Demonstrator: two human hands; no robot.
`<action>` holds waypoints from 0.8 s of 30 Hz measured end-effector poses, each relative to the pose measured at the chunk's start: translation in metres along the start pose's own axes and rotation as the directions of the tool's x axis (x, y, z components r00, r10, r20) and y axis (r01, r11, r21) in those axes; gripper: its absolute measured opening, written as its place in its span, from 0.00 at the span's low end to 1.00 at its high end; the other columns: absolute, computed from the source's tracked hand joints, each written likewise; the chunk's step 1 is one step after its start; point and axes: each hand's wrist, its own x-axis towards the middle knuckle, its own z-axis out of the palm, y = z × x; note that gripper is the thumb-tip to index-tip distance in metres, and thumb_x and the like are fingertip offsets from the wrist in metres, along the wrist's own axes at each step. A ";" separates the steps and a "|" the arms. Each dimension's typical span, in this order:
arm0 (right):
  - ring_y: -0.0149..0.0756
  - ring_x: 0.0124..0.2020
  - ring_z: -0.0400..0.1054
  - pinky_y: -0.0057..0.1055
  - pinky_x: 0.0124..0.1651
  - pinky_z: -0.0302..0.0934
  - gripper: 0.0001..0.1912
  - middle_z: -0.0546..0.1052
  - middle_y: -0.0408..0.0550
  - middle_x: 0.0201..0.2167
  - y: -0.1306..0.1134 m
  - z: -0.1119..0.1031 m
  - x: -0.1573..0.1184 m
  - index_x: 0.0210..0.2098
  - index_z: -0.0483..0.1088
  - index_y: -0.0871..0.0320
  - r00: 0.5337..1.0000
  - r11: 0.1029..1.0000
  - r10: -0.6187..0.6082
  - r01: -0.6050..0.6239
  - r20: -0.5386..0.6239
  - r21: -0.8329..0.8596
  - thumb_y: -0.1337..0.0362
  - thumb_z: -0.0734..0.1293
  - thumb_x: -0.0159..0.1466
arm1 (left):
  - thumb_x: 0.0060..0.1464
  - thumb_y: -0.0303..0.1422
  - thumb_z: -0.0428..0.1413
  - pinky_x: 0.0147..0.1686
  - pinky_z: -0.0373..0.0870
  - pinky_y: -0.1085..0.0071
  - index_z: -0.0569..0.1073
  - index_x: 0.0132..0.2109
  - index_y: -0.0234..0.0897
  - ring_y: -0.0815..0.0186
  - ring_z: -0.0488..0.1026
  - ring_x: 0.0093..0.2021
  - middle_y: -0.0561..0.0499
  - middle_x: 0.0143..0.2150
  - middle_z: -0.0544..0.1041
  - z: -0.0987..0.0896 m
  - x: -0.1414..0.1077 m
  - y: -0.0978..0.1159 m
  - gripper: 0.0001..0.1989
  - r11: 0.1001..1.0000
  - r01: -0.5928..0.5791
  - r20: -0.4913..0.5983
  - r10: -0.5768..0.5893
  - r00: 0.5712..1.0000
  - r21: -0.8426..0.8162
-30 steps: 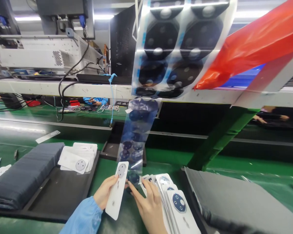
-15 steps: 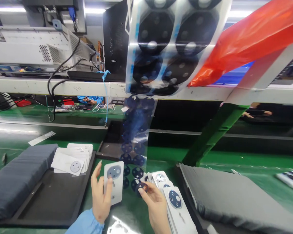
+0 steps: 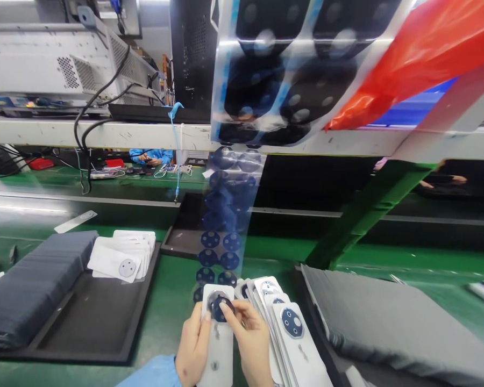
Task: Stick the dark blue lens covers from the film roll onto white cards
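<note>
My left hand (image 3: 193, 344) grips a white phone back panel (image 3: 220, 352) by its left edge, holding it tilted up above the green table. Between the thumb and fingers of my right hand (image 3: 252, 338) is a dark round camera sticker (image 3: 216, 308) with small holes. It lies over the grey camera circle near the panel's top; whether it is stuck down I cannot tell. Just behind the panel hangs a clear strip (image 3: 229, 259) with rows of the same dark discs. Right of my right hand, a fanned stack of white panels (image 3: 302, 344) shows dark camera discs.
A black tray (image 3: 92, 328) at left holds a grey cushion (image 3: 36, 290) and white panels (image 3: 115, 257). Another grey cushion (image 3: 391, 322) lies right. Large dark-disc film (image 3: 290, 70) and a red plastic sheet (image 3: 419, 64) hang over a white rail (image 3: 145, 134). People's hands show beyond.
My left hand has moved right with the panel. My right hand has brought the dark sticker from the strip onto the panel's camera circle. The view has shifted slightly.
</note>
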 end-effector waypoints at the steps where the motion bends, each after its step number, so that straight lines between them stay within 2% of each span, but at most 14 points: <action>1: 0.35 0.23 0.61 0.31 0.28 0.61 0.18 0.72 0.45 0.23 -0.002 0.000 0.000 0.28 0.75 0.58 1.000 1.000 -0.011 0.011 -0.002 -0.026 0.49 0.75 0.49 | 0.64 0.45 0.45 0.39 0.69 0.71 0.71 0.53 0.38 0.59 0.75 0.40 0.45 0.45 0.79 0.000 -0.001 0.000 0.20 1.000 -0.001 0.013 0.001 1.000 -0.002; 8: 0.35 0.23 0.60 0.31 0.29 0.61 0.14 0.69 0.42 0.21 -0.011 -0.001 -0.005 0.28 0.74 0.57 0.999 0.995 -0.043 0.043 -0.004 -0.087 0.53 0.74 0.52 | 0.63 0.46 0.47 0.43 0.69 0.70 0.72 0.54 0.39 0.57 0.75 0.42 0.44 0.45 0.80 0.004 -0.002 0.001 0.21 1.000 0.001 0.009 -0.001 1.000 -0.015; 15: 0.34 0.23 0.60 0.31 0.28 0.62 0.15 0.69 0.42 0.21 -0.014 0.000 -0.007 0.26 0.73 0.57 0.998 0.995 -0.060 0.058 -0.030 -0.079 0.51 0.74 0.52 | 0.64 0.46 0.44 0.38 0.69 0.71 0.72 0.53 0.38 0.58 0.76 0.38 0.45 0.42 0.80 0.005 -0.004 -0.002 0.21 1.000 0.012 0.019 -0.013 1.000 0.022; 24: 0.34 0.22 0.60 0.31 0.27 0.62 0.16 0.71 0.44 0.21 -0.016 0.001 -0.007 0.26 0.74 0.57 0.994 0.990 -0.099 0.094 -0.048 -0.103 0.50 0.73 0.53 | 0.63 0.47 0.46 0.36 0.68 0.72 0.72 0.52 0.38 0.59 0.75 0.37 0.45 0.43 0.80 0.005 -0.004 0.000 0.21 1.000 0.018 0.010 -0.018 1.000 -0.011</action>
